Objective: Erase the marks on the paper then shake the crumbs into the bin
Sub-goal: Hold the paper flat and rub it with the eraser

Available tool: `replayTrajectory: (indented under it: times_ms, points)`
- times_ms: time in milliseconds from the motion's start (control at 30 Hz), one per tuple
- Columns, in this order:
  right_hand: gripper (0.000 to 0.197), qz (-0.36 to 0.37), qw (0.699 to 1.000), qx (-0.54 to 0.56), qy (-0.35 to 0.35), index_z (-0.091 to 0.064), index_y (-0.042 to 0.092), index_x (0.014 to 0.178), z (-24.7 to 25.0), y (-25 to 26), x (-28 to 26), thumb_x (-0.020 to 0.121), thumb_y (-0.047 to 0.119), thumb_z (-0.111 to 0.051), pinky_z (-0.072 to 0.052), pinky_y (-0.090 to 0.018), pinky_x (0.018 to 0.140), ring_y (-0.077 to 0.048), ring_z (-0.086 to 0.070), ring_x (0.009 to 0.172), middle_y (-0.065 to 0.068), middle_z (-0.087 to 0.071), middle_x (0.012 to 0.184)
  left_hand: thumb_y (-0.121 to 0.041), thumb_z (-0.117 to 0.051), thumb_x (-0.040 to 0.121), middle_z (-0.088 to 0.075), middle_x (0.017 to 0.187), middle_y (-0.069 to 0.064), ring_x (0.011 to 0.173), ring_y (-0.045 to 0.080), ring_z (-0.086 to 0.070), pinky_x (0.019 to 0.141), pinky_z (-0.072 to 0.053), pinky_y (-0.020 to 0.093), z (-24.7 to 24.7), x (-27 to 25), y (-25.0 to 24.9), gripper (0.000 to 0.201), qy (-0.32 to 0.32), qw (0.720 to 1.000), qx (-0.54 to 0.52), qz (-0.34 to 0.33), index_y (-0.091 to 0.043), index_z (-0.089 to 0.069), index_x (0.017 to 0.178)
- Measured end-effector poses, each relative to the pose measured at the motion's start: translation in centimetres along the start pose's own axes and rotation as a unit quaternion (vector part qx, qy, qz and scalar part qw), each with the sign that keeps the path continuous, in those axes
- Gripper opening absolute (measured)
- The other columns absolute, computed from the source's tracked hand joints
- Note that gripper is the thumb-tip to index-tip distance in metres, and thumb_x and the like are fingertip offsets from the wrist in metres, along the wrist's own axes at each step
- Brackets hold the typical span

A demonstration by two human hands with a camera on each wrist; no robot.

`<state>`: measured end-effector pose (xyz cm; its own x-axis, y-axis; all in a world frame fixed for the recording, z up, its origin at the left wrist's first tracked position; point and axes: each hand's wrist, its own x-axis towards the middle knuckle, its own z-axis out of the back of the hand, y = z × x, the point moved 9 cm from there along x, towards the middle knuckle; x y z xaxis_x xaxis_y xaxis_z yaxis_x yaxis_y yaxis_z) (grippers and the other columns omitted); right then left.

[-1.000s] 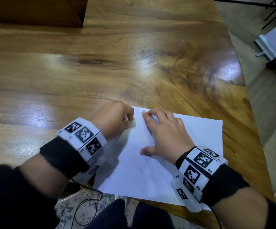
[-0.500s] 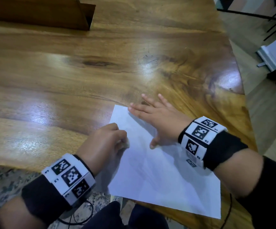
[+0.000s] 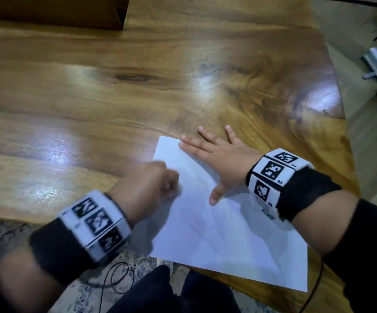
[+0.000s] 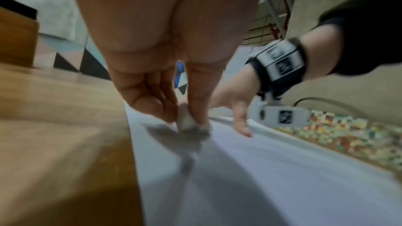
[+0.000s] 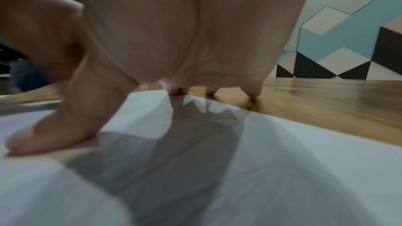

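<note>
Left hand (image 3: 146, 188) pinches a small grubby white eraser (image 4: 185, 121) against the white paper sheet (image 3: 228, 233), near its left edge. Right hand (image 3: 223, 163) lies spread flat on the far corner, some fingertips on the glossy wooden table (image 3: 92, 98). Near end overhangs the table edge unpinned; risk: hard strokes could buckle or crease it, scattering crumbs. No marks or bin visible.

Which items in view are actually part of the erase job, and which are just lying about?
In the job:
- paper, flat on the table
- eraser, pinched by the left hand against the paper
- right hand, spread flat, pinning the paper's far corner

Lying about:
- wooden box at the table's far edge
- black cable on the floor

No bin in view.
</note>
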<state>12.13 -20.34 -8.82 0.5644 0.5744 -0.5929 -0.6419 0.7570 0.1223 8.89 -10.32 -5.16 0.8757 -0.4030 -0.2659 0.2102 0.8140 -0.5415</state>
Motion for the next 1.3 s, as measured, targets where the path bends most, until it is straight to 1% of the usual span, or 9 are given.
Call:
replayTrajectory:
  times_ms: [100,267,433,600,700,767,933,1100,1300]
  points:
    - [0.133,-0.003,1.0,-0.002,0.002,0.023,0.034,0.145,0.0,0.1,0.0,0.06,0.06,-0.076,0.007,-0.065,0.11,-0.015,0.028,0.141,0.021,0.028,0.151,-0.028,-0.068,0.075,-0.056,0.068,-0.004,0.068,0.017,-0.054,0.063,-0.04,0.027,-0.4,-0.1,0.3,0.009,0.06,0.998,0.011,0.004,-0.02,-0.066,0.074]
    - [0.134,-0.011,1.0,0.002,0.004,0.024,0.036,0.144,0.0,-0.1,0.0,0.058,0.061,-0.076,0.01,-0.065,0.109,-0.017,0.03,0.14,0.023,0.029,0.15,-0.023,-0.065,0.078,-0.061,0.074,0.002,0.07,0.017,-0.049,0.063,-0.032,0.026,2.7,4.2,0.3,0.013,-0.058,0.998,0.028,0.025,-0.014,-0.066,0.086]
    - [0.133,-0.009,1.0,0.001,0.0,0.022,0.036,0.145,-0.1,-0.1,0.1,0.059,0.061,-0.076,0.014,-0.062,0.11,-0.016,0.03,0.14,0.022,0.028,0.151,-0.018,-0.066,0.073,-0.06,0.066,-0.004,0.068,0.013,-0.052,0.054,-0.032,0.011,-0.5,1.0,0.4,0.003,0.095,0.995,0.032,0.015,-0.019,-0.068,0.075]
    - [0.134,-0.01,1.0,0.007,-0.01,0.018,0.036,0.146,0.1,-0.1,0.2,0.056,0.061,-0.078,0.014,-0.062,0.11,-0.017,0.029,0.141,0.023,0.024,0.152,-0.02,-0.065,0.078,-0.055,0.071,-0.001,0.07,0.015,-0.048,0.062,-0.032,0.024,2.7,3.9,0.3,0.006,-0.038,0.998,0.034,0.04,-0.014,-0.066,0.08]
    - [0.133,-0.009,1.0,0.0,-0.01,0.019,0.035,0.146,0.1,-0.1,0.1,0.057,0.061,-0.077,0.013,-0.062,0.11,-0.017,0.029,0.141,0.022,0.024,0.152,-0.02,-0.068,0.074,-0.063,0.072,0.004,0.068,0.015,-0.05,0.053,-0.031,0.013,0.4,1.9,0.3,0.004,0.081,0.995,0.044,0.021,-0.019,-0.066,0.071]
    - [0.133,-0.009,1.0,0.0,-0.012,0.018,0.035,0.146,0.1,-0.1,0.1,0.057,0.061,-0.077,0.014,-0.062,0.11,-0.017,0.029,0.14,0.022,0.024,0.153,-0.017,-0.068,0.073,-0.067,0.074,0.002,0.071,0.014,-0.055,0.052,-0.032,0.01,-0.2,0.9,0.5,0.003,0.128,0.99,0.047,0.026,-0.019,-0.068,0.076]
    - [0.134,-0.013,1.0,0.002,-0.009,0.019,0.035,0.146,0.1,0.0,0.1,0.057,0.061,-0.078,0.016,-0.06,0.11,-0.016,0.03,0.14,0.023,0.025,0.152,-0.023,-0.064,0.08,-0.06,0.068,0.002,0.068,0.019,-0.053,0.052,-0.029,0.026,3.1,3.0,0.5,0.012,-0.046,0.998,0.031,0.034,-0.012,-0.065,0.081]
    - [0.133,-0.015,1.0,0.003,-0.009,0.019,0.036,0.146,0.1,-0.1,0.1,0.058,0.06,-0.078,0.016,-0.06,0.11,-0.017,0.03,0.14,0.022,0.024,0.153,-0.022,-0.069,0.072,-0.064,0.068,0.002,0.067,0.021,-0.058,0.057,-0.036,0.02,-1.2,-1.0,0.7,0.009,0.129,0.991,0.043,-0.006,-0.015,-0.065,0.069]
    - [0.134,-0.016,1.0,0.014,-0.006,0.017,0.036,0.147,0.2,-0.1,0.1,0.057,0.058,-0.08,0.018,-0.056,0.11,-0.016,0.029,0.14,0.022,0.024,0.153,-0.024,-0.064,0.079,-0.059,0.06,-0.002,0.069,0.021,-0.058,0.069,-0.046,0.029,2.0,2.7,0.0,0.011,-0.004,1.0,0.022,0.018,-0.014,-0.064,0.08]
